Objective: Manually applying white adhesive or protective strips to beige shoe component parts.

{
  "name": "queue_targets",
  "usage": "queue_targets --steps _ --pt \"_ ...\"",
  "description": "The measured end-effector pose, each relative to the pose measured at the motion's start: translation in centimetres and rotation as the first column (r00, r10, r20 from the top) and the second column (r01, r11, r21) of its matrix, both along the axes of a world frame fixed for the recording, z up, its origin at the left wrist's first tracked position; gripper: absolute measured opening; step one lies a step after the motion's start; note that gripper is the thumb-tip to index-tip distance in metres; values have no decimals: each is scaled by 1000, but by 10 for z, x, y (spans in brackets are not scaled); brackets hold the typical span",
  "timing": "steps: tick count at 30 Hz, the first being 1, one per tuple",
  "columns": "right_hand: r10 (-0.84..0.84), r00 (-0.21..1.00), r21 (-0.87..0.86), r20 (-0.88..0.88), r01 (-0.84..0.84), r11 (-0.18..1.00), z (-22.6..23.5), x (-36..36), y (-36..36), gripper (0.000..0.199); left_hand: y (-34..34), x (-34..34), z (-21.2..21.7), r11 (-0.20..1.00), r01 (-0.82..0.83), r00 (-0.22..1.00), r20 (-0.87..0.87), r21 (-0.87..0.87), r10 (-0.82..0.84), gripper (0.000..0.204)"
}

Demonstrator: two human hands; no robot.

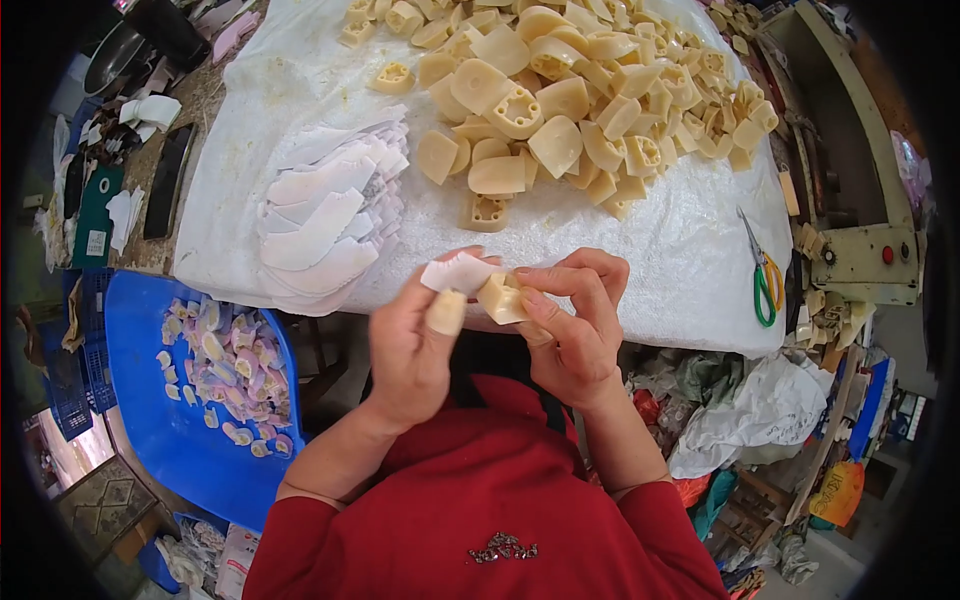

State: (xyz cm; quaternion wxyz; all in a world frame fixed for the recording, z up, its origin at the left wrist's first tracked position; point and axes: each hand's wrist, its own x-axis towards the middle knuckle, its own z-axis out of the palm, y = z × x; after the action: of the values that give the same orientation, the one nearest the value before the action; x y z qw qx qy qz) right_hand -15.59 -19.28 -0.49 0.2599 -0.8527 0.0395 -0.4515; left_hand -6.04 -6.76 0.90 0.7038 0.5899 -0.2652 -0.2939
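My left hand (405,350) pinches a thin white cut piece (460,271), curved at one edge, between thumb and fingers. A beige covering wraps its thumb tip. My right hand (580,335) grips a small cream plastic block shaped like a shoe heel (501,300). Both hands meet just over the table's near edge, and the white piece reaches the heel's side. Whether the two are stuck together I cannot tell. Ahead lies a large heap of similar cream heels (560,148), some showing holes. Overlapping white cut pieces (320,220) are stacked at the left.
White sheeting (660,250) covers the table. Scissors (762,270) with green and orange handles lie at its right edge. Below left, a blue tub (150,400) holds many pinkish covered pieces. A dark phone (170,180) rests farther left; crumpled plastic (750,410) lies below right.
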Motion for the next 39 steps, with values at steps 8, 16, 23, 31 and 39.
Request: queue_targets --steps 8,16,23,31,39 --pt "-174 884 -223 -435 81 971 31 -5 5 31 4 6 -8 994 -52 933 360 92 15 16" --pt "-136 863 -249 -486 13 968 21 -8 3 27 -6 -2 -17 993 -103 728 685 56 37 17" --pt "21 941 72 -338 4 997 6 -9 -9 25 1 3 -25 997 11 889 456 76 -44 21" --pt "266 931 384 -252 -156 910 11 -15 -11 25 -8 12 -22 993 113 833 549 -38 -74 17" --pt "306 858 316 -412 -180 931 15 -16 -6 26 -13 15 -17 990 142 729 678 -15 -94 14"
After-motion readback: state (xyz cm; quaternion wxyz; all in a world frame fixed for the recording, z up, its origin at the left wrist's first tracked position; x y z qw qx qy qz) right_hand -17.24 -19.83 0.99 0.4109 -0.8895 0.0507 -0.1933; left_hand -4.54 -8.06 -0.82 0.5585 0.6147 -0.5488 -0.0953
